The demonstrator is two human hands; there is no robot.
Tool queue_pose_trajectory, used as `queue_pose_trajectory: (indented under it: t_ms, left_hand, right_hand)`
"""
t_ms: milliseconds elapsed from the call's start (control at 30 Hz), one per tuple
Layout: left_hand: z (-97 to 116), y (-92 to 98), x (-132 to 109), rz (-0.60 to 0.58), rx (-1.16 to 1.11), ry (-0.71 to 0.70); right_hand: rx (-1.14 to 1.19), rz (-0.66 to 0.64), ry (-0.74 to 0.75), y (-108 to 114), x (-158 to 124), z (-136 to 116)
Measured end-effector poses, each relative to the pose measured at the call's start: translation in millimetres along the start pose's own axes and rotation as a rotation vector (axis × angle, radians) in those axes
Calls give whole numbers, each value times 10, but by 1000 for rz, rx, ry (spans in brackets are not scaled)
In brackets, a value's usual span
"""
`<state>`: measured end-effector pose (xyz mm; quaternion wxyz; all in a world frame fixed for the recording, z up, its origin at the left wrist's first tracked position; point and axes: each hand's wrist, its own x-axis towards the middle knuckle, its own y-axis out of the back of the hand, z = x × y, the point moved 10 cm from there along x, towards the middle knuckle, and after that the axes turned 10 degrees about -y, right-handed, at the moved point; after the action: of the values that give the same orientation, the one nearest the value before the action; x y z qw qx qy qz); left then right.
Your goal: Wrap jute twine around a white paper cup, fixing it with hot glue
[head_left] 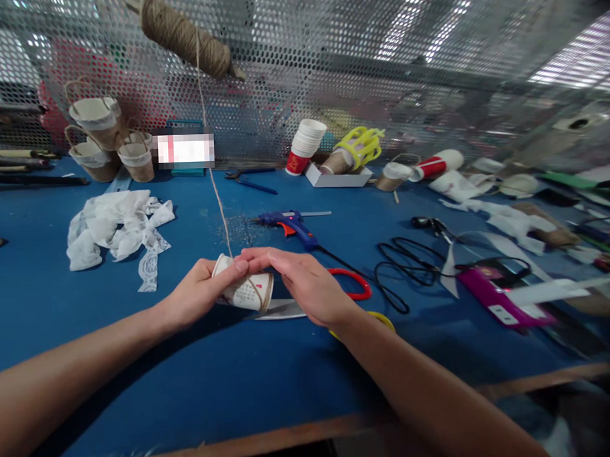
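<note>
The blue surface [185,399] stretches wide, and the cup's place is over its middle, a little to the left, well in from the wooden front edge. Above the back edge hangs the spool [183,39], the bulkiest load here, likely weighty but turning on its rod. The left hand [200,295] holds the cup with its thumb laid along the upper side; the right hand [312,291] reaches over it, fingers together and nearly straight, and whether they press cup or twine I cannot tell. The white cup [247,294], lying tilted on its side, looks to be paper: very light, springy, easily dented, so a loose grip near the stiffer ends seems safest. Thinnest is the twine [215,185], running down to the cup and wound near its right end; probably rough, flexible and little inclined to slip.
</note>
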<state>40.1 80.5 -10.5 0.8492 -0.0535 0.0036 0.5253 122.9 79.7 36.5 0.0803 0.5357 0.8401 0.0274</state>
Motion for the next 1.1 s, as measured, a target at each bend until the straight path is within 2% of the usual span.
queue_pose_trajectory:
  t_ms: [233,333,433,467,533,567,600,733,833,1000,1100]
  left_hand:
    - [-23,36,1,30,10,5]
    - [-48,75,10,64,-32,32]
    - [-61,116,25,103,-96,54]
    - [-63,134,32,118,-110,56]
    - [-65,182,46,152,-115,54]
    - [-69,209,51,170,-109,53]
    - [-74,235,56,185,-101,53]
    - [-93,315,77,225,-73,52]
    - [-106,356,96,235,-27,55]
    - [-121,390,125,221,41,52]
    - [-138,404,123,208,73,60]
  right_hand:
    - [-73,-3,29,-51,13,-30]
    - [-172,36,21,20,5,-84]
    - [-362,196,19,335,16,-211]
    - [-457,300,30,506,22,-270]
    - [-731,538,-69,898,52,-271]
    - [-871,592,-154,1047,96,-208]
    - [-911,587,-193,1142,161,-130]
    - [-934,526,-263,1308,414,235]
    - [-891,553,-254,1329,483,354]
    - [-713,627,-228,1352,274,178]
    - [-531,546,-174,1228,64,-26]
